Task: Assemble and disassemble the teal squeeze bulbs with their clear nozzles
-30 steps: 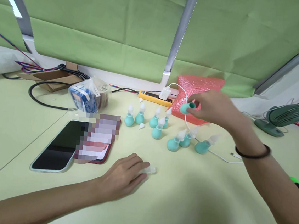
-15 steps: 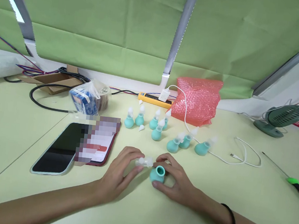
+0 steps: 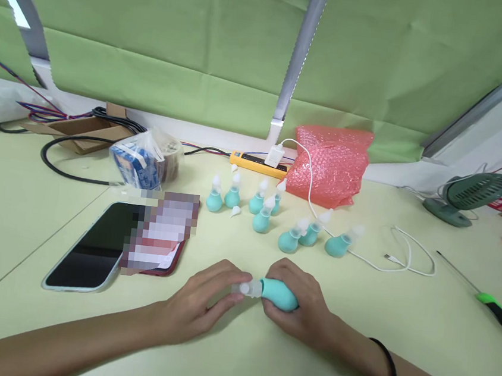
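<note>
My left hand point(image 3: 205, 303) is closed in a pinch on a clear plastic nozzle piece point(image 3: 253, 288). My right hand point(image 3: 304, 298) wraps round a teal rubber squeeze bulb point(image 3: 281, 294), which lies on its side with its mouth turned left. The nozzle's right end meets the bulb's mouth; how far it sits inside cannot be seen. Beyond my hands, several teal bulbs with clear nozzles and white tips stand or lean on the table, among them one bulb point(image 3: 262, 220) in the middle and another bulb point(image 3: 338, 245) tilted at the right.
Two phones, a dark one point(image 3: 92, 249) and a red-edged one point(image 3: 176, 258), lie left. A loose white tip point(image 3: 235, 211) rests among the bulbs. Behind are a power strip point(image 3: 253, 164) and pink bubble wrap point(image 3: 329, 166). Right are a white cable point(image 3: 377, 266), screwdriver point(image 3: 500, 316) and green fan point(image 3: 474, 193).
My right hand has closed round the bulb and tipped its mouth from upward to leftward. The clear nozzle, still in my left fingers, has come up against the mouth.
</note>
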Demonstrator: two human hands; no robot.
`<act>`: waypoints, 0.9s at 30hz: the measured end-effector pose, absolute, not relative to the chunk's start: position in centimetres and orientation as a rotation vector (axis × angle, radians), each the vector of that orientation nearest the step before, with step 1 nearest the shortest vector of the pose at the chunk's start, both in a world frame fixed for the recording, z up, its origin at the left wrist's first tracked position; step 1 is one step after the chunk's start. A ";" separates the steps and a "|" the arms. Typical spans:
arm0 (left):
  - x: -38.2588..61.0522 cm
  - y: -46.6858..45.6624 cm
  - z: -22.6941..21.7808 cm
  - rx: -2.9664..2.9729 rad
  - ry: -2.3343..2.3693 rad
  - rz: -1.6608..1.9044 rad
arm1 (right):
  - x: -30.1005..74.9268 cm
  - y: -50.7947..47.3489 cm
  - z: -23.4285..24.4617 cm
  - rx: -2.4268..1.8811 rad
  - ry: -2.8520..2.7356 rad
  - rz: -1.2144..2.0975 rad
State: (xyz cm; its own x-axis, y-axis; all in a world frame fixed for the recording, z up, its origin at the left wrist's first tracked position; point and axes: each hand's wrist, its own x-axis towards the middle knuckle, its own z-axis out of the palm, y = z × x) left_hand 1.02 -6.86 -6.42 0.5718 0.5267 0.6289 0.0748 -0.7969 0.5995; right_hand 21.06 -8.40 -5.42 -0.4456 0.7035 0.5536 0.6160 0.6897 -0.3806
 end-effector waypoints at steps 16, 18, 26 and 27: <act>1.3 -7.2 -6.0 2.187 0.562 0.983 | 21.0 -9.5 -6.3 -1.014 -2.199 0.040; 1.2 -7.4 -5.9 2.245 0.525 0.984 | 20.8 -9.4 -6.1 -1.024 -2.177 0.166; 1.0 -7.3 -5.7 2.437 0.325 0.996 | 20.3 -9.4 -4.5 -1.204 -2.071 0.977; 1.0 -7.2 -5.7 2.460 0.307 0.988 | 20.3 -9.5 -4.4 -1.222 -2.042 1.057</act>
